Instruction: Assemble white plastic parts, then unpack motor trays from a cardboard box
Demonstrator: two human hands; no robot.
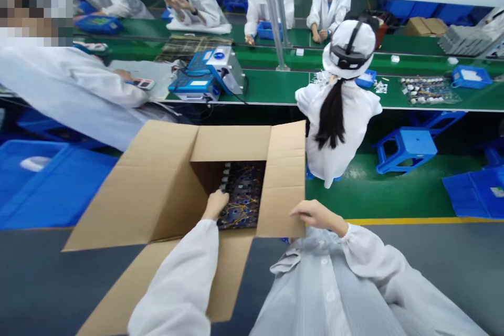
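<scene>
An open cardboard box [232, 143] stands in front of me with its flaps folded outward. Inside lie several dark circuit boards [244, 194] with yellow and blue wires, and white parts line their left edge. My left hand [216, 203] reaches into the box, its fingers closed at that left edge of the boards; the fingertips are partly hidden. At the outer edge of the right flap [282, 184], my right hand [315, 214] has its thumb and fingers pinched on the cardboard.
A person in a white cap [349, 100] sits at the green workbench [271, 86] beyond the box. Blue equipment [197, 81] stands on the bench. Blue bins [59, 184] sit at left, a blue stool [407, 147] at right. Other people in white coats work along the line.
</scene>
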